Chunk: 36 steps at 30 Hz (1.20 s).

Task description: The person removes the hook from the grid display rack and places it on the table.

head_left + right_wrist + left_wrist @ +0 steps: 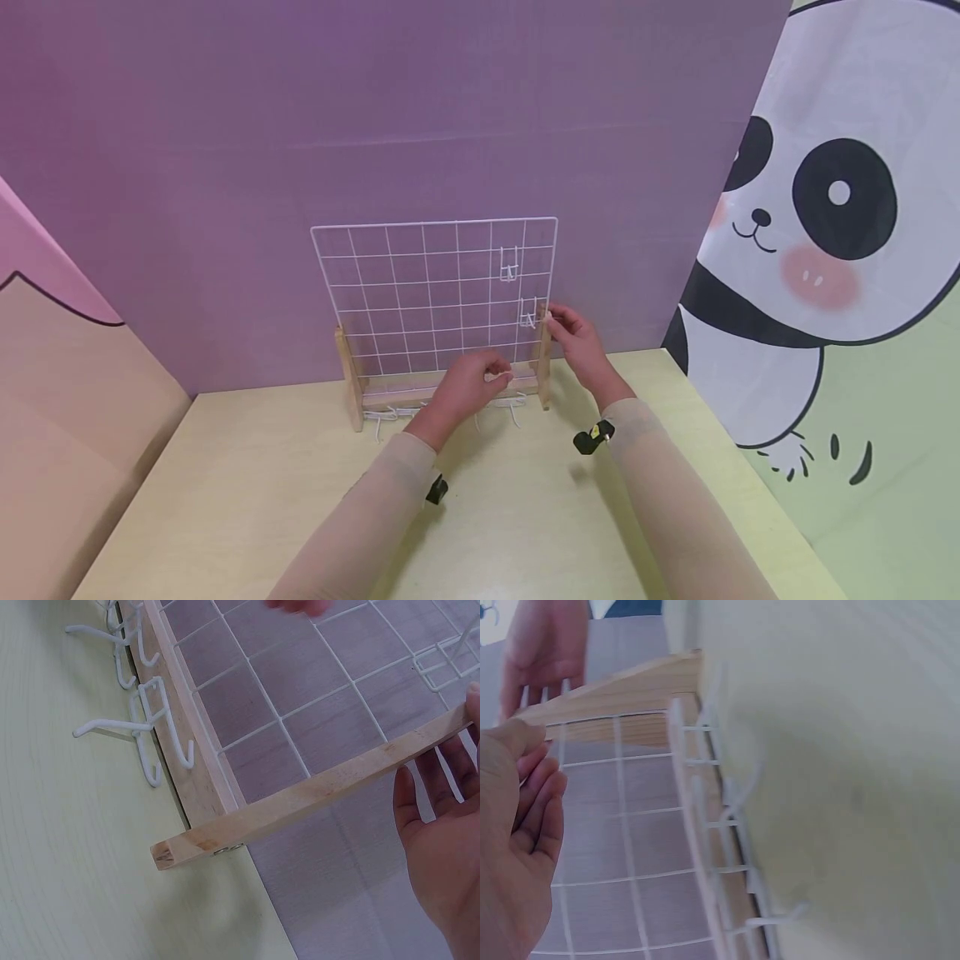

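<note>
A white wire grid panel stands upright in a wooden stand. My right hand holds the stand's right upright, thumb on its near side and fingers behind. In front of the grid's lower right part is my left hand, its fingers loosely curled with nothing visible between them. Two white hooks hang on the right of the grid, an upper hook and a lower hook beside the right upright.
Several more white hooks lie along the front of the stand's base on the pale wooden table. Behind the stand rises a purple backdrop. A panda picture covers the wall to the right.
</note>
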### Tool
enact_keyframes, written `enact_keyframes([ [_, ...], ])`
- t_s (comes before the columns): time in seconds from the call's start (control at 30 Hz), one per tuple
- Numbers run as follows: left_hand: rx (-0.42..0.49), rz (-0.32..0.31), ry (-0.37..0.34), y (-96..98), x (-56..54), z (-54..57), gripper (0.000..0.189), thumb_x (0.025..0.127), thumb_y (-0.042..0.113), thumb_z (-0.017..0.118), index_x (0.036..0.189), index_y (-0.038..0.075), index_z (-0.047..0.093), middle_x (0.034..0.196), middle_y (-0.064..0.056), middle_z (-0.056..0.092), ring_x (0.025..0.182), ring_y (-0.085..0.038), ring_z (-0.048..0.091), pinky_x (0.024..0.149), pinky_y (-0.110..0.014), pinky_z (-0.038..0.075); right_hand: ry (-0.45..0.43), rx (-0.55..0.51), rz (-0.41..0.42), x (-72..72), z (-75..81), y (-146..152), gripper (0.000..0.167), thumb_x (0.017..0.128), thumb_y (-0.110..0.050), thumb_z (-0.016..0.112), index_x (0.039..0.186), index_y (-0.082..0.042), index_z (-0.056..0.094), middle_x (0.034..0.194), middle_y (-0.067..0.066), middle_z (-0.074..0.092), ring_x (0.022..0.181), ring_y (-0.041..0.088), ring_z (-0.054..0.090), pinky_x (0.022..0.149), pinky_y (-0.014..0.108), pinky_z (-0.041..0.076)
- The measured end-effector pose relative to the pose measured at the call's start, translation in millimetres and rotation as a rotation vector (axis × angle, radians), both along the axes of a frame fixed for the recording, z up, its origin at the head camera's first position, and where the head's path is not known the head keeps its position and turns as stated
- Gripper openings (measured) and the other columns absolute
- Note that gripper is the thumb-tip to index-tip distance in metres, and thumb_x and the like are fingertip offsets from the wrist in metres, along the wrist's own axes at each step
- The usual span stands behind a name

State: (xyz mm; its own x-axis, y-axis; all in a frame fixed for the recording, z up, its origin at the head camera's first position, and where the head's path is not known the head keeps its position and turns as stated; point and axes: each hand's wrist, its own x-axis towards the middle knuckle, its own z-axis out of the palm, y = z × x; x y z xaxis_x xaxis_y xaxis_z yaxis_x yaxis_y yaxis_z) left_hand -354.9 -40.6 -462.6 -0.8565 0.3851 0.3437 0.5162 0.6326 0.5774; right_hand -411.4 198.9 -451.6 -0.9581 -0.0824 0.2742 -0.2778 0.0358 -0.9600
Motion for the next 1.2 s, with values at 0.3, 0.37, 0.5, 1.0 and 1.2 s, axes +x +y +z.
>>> enact_keyframes([
  [0.3, 0.226, 0.059, 0.087, -2.2, -5.3, 42.3, 0.017, 0.103, 0.011, 0.077, 0.117, 0.003, 0.076, 0.117, -0.013, 0.075, 0.115, -0.033, 0.072, 0.103, -0.048, 0.060, -0.018, 0.030, -0.006, -0.1, -0.8, 2.7, 0.039, 0.116, -0.017, 0.061, 0.152, -0.002, 0.061, 0.145, 0.019, 0.065, 0.130, 0.024, 0.062, 0.121, 0.049, 0.047],
  [0.37, 0.268, 0.067, 0.135, -1.7, -8.4, 51.7, 0.018, 0.103, 0.010, 0.079, 0.117, 0.001, 0.075, 0.116, -0.015, 0.074, 0.114, -0.033, 0.071, 0.104, -0.047, 0.059, -0.012, 0.023, -0.003, -1.5, -1.4, 3.5, 0.039, 0.115, -0.016, 0.061, 0.151, -0.001, 0.061, 0.146, 0.021, 0.064, 0.131, 0.026, 0.061, 0.121, 0.050, 0.047],
  [0.5, 0.324, 0.092, 0.220, -1.1, -13.3, 71.0, 0.022, 0.101, 0.010, 0.081, 0.119, -0.002, 0.074, 0.117, -0.016, 0.073, 0.114, -0.034, 0.070, 0.105, -0.046, 0.058, -0.006, 0.019, 0.010, -3.4, -1.3, 2.9, 0.039, 0.115, -0.016, 0.061, 0.151, -0.001, 0.061, 0.147, 0.022, 0.064, 0.131, 0.026, 0.061, 0.120, 0.049, 0.048],
  [1.0, 0.395, 0.081, 0.329, 6.7, -20.0, 106.5, 0.029, 0.098, 0.008, 0.084, 0.122, -0.002, 0.072, 0.120, -0.015, 0.070, 0.115, -0.031, 0.068, 0.105, -0.043, 0.057, -0.003, 0.008, 0.009, -3.6, -1.8, 3.6, 0.038, 0.115, -0.015, 0.062, 0.150, 0.001, 0.062, 0.140, 0.016, 0.067, 0.123, 0.016, 0.064, 0.115, 0.040, 0.052],
  [1.2, 0.393, 0.064, 0.363, 8.3, -23.4, 111.9, 0.028, 0.096, 0.006, 0.086, 0.120, -0.002, 0.073, 0.119, -0.014, 0.071, 0.114, -0.030, 0.068, 0.104, -0.042, 0.057, 0.002, 0.007, 0.002, -4.1, -1.6, 2.8, 0.037, 0.115, -0.014, 0.062, 0.149, 0.001, 0.063, 0.142, 0.020, 0.067, 0.122, 0.016, 0.064, 0.114, 0.040, 0.052],
])
